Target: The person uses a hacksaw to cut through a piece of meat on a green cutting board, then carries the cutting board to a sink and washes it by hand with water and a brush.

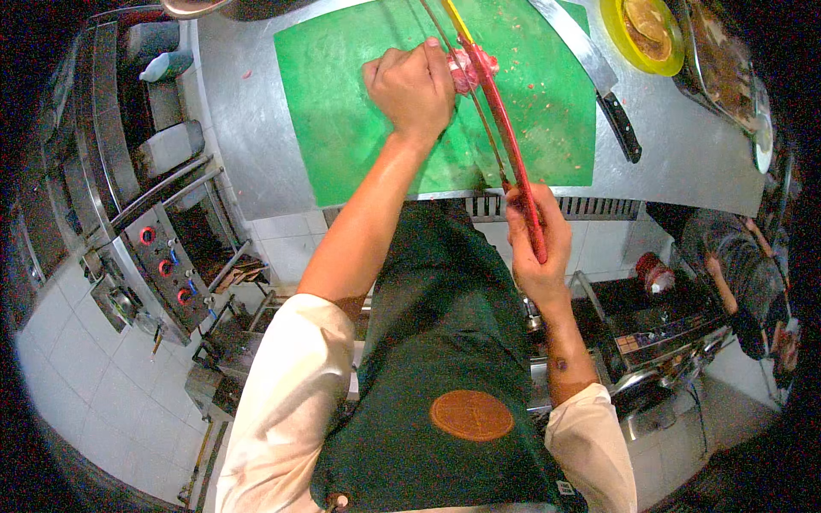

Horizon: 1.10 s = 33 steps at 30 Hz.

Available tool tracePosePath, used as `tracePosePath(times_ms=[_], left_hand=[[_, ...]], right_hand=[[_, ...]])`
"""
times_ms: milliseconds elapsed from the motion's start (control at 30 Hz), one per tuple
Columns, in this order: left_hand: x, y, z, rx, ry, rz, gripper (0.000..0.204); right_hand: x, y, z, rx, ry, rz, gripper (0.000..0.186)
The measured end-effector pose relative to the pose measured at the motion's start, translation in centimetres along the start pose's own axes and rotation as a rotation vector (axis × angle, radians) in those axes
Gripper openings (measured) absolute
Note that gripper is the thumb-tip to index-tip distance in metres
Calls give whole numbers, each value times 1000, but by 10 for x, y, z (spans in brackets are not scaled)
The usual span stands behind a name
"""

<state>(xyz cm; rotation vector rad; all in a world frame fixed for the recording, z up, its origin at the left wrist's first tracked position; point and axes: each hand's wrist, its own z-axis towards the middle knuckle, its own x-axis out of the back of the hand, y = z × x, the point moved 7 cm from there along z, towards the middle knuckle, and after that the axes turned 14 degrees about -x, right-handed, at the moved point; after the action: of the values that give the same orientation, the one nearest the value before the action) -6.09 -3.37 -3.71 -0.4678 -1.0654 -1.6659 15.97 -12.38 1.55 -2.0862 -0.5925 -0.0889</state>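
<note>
A raw piece of meat (463, 75), pinkish red, lies on the green cutting board (329, 141). My left hand (409, 92) is closed in a fist against the left side of the meat, gripping its edge; the fingertips are hidden beneath the hand. In my right hand (543, 239), fingers wrapped round the near end, is a bow saw (503, 117) with a red and yellow frame. The saw points away from me, and its thin blade crosses over the meat just right of my left hand. Small meat scraps dot the board on the right.
A large knife (619, 128) with a black handle lies across the board's right edge on the metal table (244, 128). Beyond it stand a yellow bowl (609, 32) and a tray (723, 73). A stove panel (165, 268) is at left; another person (727, 256) is at far right.
</note>
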Motion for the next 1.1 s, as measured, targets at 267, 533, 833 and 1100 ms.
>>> tracePosePath(times_ms=[267, 533, 833, 1100], left_hand=[[-13, -10, 4, 233, -100, 193, 67], [-13, -7, 0, 221, -61, 48, 69], [-11, -2, 0, 384, -107, 33, 46], [-12, 3, -2, 196, -48, 141, 52]], right_hand=[[14, 10, -8, 8, -36, -35, 19], [14, 23, -5, 39, -22, -10, 21], [21, 20, -35, -44, -13, -55, 23], [-2, 2, 7, 15, 1, 37, 22]])
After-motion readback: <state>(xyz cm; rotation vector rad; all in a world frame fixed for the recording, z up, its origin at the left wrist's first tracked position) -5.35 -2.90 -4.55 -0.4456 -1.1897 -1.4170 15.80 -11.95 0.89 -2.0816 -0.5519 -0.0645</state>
